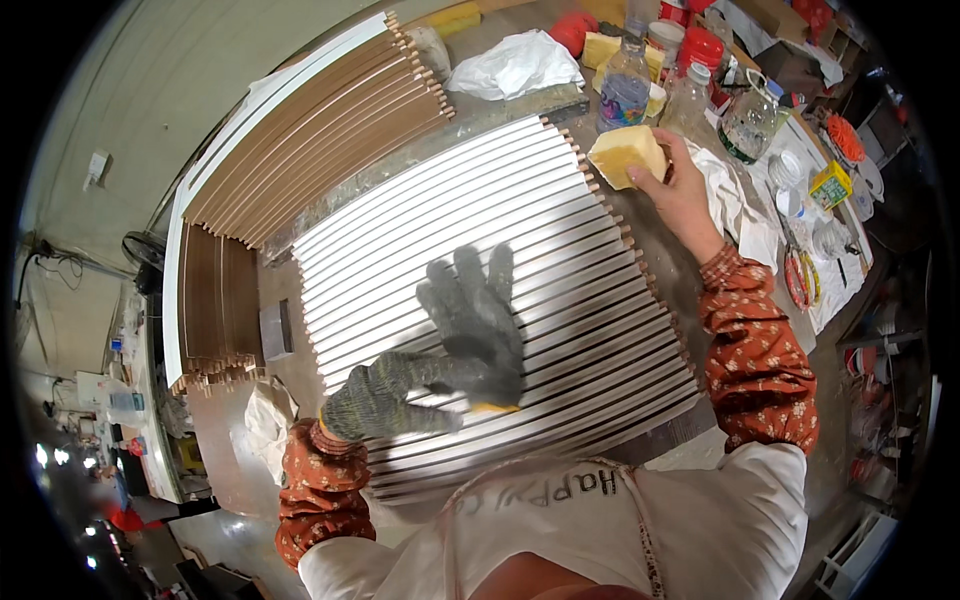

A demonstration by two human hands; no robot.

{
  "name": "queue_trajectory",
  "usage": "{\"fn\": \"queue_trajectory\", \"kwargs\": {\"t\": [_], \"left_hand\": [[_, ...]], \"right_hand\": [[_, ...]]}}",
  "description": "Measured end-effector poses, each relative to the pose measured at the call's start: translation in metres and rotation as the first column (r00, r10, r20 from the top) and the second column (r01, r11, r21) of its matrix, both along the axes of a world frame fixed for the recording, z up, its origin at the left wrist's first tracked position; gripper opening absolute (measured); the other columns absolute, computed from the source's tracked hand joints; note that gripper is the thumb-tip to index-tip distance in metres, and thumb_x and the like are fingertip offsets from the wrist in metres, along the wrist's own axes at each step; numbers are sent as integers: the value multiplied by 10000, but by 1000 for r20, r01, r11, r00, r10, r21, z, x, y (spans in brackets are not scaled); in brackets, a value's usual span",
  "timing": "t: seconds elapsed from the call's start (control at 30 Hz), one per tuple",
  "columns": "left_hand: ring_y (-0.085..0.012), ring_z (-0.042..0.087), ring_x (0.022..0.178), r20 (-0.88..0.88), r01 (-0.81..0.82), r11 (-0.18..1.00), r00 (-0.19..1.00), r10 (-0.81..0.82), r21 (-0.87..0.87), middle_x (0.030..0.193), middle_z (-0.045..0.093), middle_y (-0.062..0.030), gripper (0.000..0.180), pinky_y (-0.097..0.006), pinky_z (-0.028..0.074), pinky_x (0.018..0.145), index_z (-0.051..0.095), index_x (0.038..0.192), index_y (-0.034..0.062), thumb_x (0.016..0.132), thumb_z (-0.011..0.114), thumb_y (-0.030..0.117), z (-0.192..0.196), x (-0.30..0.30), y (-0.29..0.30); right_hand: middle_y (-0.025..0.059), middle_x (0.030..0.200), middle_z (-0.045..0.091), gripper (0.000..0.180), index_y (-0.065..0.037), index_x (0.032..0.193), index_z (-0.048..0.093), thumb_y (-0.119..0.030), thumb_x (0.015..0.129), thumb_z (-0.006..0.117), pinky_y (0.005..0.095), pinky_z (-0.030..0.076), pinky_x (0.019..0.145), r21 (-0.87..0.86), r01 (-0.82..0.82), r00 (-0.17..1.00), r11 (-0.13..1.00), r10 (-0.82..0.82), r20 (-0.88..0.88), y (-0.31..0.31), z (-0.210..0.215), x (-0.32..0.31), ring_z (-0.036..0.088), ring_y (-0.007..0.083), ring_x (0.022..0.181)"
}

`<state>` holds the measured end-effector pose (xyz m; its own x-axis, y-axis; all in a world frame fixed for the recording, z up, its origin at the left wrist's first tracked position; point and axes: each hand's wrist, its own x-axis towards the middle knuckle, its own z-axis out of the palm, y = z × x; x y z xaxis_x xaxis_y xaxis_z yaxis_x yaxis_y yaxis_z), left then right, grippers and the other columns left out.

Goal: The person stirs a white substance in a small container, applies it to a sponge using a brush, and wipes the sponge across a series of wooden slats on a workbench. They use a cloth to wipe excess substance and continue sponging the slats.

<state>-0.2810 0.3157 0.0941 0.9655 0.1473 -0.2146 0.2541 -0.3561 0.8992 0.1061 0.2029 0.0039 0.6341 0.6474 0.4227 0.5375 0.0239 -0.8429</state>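
Note:
My bare right hand [687, 190] grips a pale yellow sponge block [628, 157] beyond the right edge of the white slats [480, 215]. Fingers and thumb press the block's right side. Those slats lie side by side on the table, with small copper-coloured ends along both sides. My left hand [385, 395], in a grey-green knitted glove, reaches over the lower left of the slats, its fingers and thumb apart. Against its fingertips lies a loose grey work glove [475, 325] with a yellow cuff, fingers pointing away; whether the two overlap firmly is hard to tell.
Stacked brown-edged slats [310, 140] stand at the far left. A white plastic bag [515, 65] lies at the back. Right of the slats are a clear bottle [625, 85], a jug [750, 120], a white cloth [725, 190] and red-handled pliers [797, 278]. Crumpled cloth [268, 425] is near left.

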Motion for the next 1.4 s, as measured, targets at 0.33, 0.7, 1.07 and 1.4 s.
{"fn": "queue_trajectory", "kwargs": {"t": [0.33, 0.7, 1.07, 1.4], "left_hand": [[-356, 360, 1299, 356, -433, 265, 887, 293, 862, 1371, 450, -125, 486, -481, 234, 1085, 478, 1323, 116, 871, 600, 247, -82, 8, 90], [-348, 462, 1209, 473, -547, 327, 835, 282, 771, 1262, 535, -158, 417, -464, 325, 1036, 554, 1243, 97, 851, 613, 226, -92, 18, 94], [-247, 599, 966, 287, -186, 637, 956, -58, 748, 1096, 615, -67, 461, -369, 474, 820, 604, 1121, 94, 745, 724, 331, -16, -4, -30], [-315, 586, 888, 63, -118, 559, 991, 117, 821, 1057, 584, -140, 397, -434, 474, 755, 577, 1116, 82, 786, 653, 289, -42, -7, -67]], "right_hand": [[175, 1136, 544, 503, -80, 1246, 482, -94, 774, 656, 390, 465, 853, -91, 49, 807, 995, 14, 591, 76, 12, 0, 542, 359, 1024], [164, 1025, 608, 416, 3, 1204, 480, -130, 839, 629, 342, 504, 756, -113, -84, 971, 990, 107, 214, 50, 24, -3, 622, 282, 849], [78, 888, 635, 336, 34, 1039, 599, -257, 872, 611, 206, 472, 570, -189, -365, 659, 912, 110, -744, -13, 18, -39, 590, 110, 626], [67, 850, 608, 360, -13, 1034, 597, -338, 879, 599, 242, 413, 469, -462, -96, 984, 882, 155, 91, -18, 11, -33, 530, 110, 602]]}}
